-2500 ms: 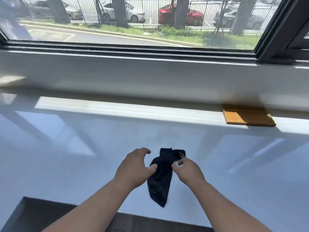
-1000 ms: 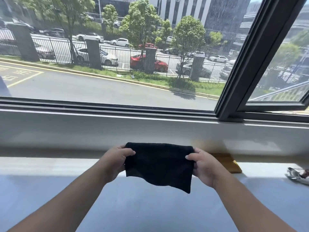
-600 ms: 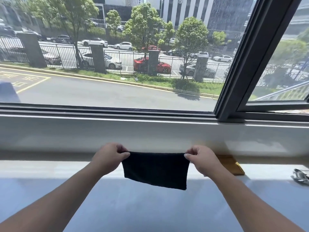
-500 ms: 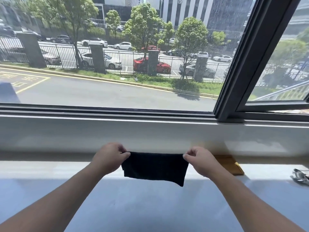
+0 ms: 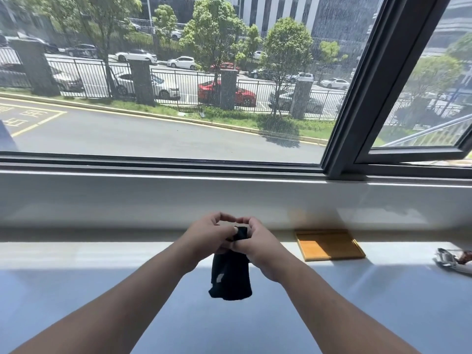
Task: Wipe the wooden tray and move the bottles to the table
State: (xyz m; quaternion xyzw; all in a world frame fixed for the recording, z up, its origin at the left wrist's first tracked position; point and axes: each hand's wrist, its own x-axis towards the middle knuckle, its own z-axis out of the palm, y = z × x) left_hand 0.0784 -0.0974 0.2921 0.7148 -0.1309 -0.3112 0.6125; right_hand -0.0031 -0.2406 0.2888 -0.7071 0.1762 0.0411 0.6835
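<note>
A black cloth (image 5: 231, 275) hangs folded in half below my two hands, which meet above the white table (image 5: 102, 290). My left hand (image 5: 208, 235) and my right hand (image 5: 255, 242) both pinch the cloth's top edge, fingertips touching. The flat wooden tray (image 5: 329, 244) lies on the table by the window wall, to the right of my right hand and apart from it. Nothing stands on the tray. No bottles are in view.
A small shiny metal object (image 5: 452, 260) lies at the table's right edge. The white window ledge (image 5: 153, 198) and dark window frame (image 5: 357, 103) rise right behind the table.
I lifted the cloth off the table and stretched it wide between both hands. Now my hands have come together, folding the cloth so it hangs narrow.
</note>
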